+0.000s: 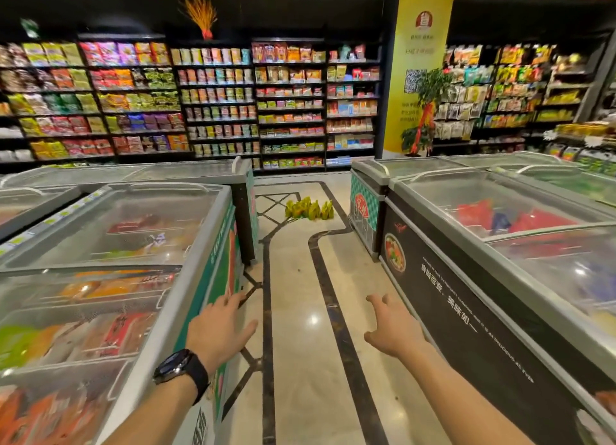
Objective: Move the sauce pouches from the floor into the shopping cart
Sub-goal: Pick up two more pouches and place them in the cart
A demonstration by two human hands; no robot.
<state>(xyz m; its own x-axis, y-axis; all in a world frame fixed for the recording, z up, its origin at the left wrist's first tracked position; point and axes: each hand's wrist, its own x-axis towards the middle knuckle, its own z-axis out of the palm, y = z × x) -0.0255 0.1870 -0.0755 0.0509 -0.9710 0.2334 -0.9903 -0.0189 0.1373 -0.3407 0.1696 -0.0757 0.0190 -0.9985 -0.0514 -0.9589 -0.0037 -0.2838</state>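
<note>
- Pouches (pixel 309 209): a yellow-green cluster standing on the floor (pixel 300 311), at the far end of the aisle between two rows of freezers.
- Left hand (pixel 218 331): I hold it out, fingers spread, grasping nothing; a black watch (pixel 180 368) sits on the wrist.
- Right hand (pixel 393 328): likewise released and empty, beside the right freezer (pixel 500 277).

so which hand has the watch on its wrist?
The left hand, beside the green-sided chest freezer: black wristwatch on it. The right hand's wrist is bare.
</note>
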